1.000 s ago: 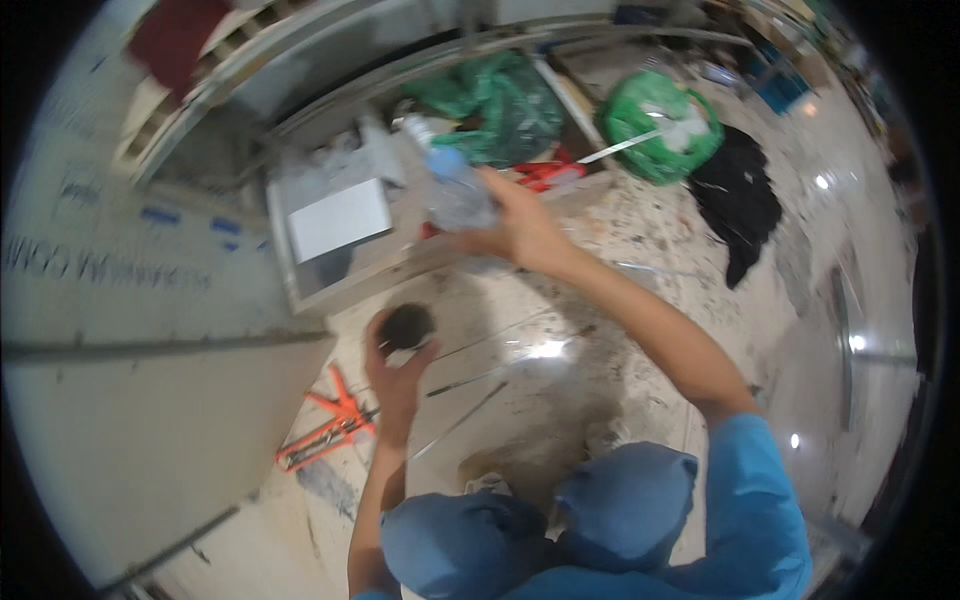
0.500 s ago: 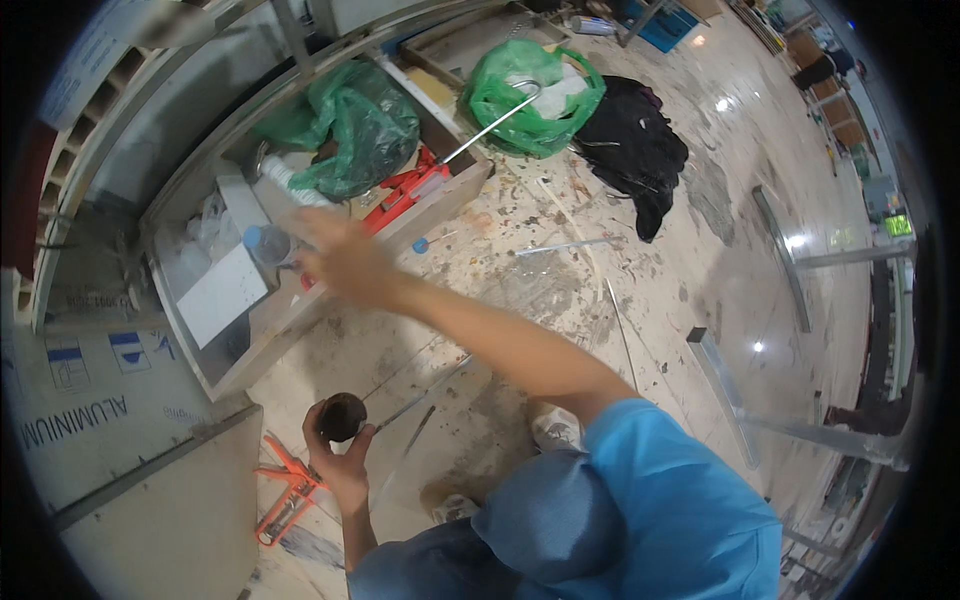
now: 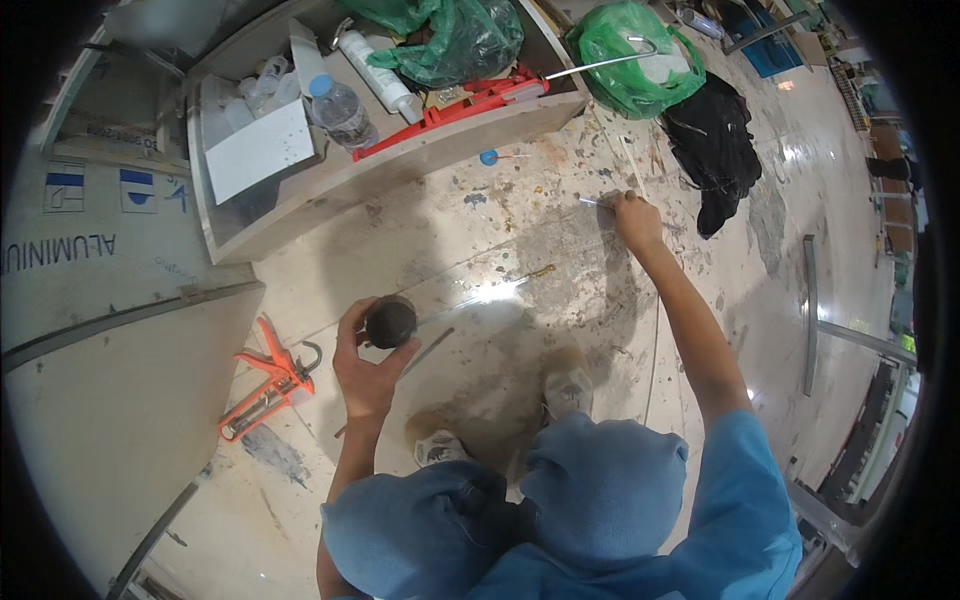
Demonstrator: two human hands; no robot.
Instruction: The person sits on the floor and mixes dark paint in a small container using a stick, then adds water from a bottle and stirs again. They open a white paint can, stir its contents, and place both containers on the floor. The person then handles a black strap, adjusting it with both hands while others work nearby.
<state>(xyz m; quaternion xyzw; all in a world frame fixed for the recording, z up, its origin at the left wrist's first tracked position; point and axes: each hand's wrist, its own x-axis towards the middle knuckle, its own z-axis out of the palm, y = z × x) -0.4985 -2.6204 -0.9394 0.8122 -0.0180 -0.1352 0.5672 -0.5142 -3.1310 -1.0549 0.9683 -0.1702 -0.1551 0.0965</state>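
My left hand [image 3: 366,378] is wrapped round a dark, round cup-like container [image 3: 390,325], its black opening facing up. Out to the right, my right hand [image 3: 638,220] is low over the stained floor, fingers closed on a thin, shiny strip [image 3: 594,202] whose left end sticks out. The rest of the strip is hidden by the hand. Left of my left hand lies an orange caulking gun [image 3: 270,378]. Between my hands, a thin rod [image 3: 540,271] and a narrow dark stick [image 3: 428,350] lie on the floor.
A wooden drawer-like box [image 3: 400,165] ahead holds a red caulking gun [image 3: 450,110], a white tube [image 3: 378,75], a plastic bottle [image 3: 340,110] and a green bag [image 3: 460,45]. Beyond are another green bag [image 3: 630,85] and a black cloth [image 3: 715,150]. Metal bars [image 3: 810,310] lie right.
My right hand has moved from above the box, rightward and down to the thin strip on the floor. My left hand still holds the dark container. The view has shifted.
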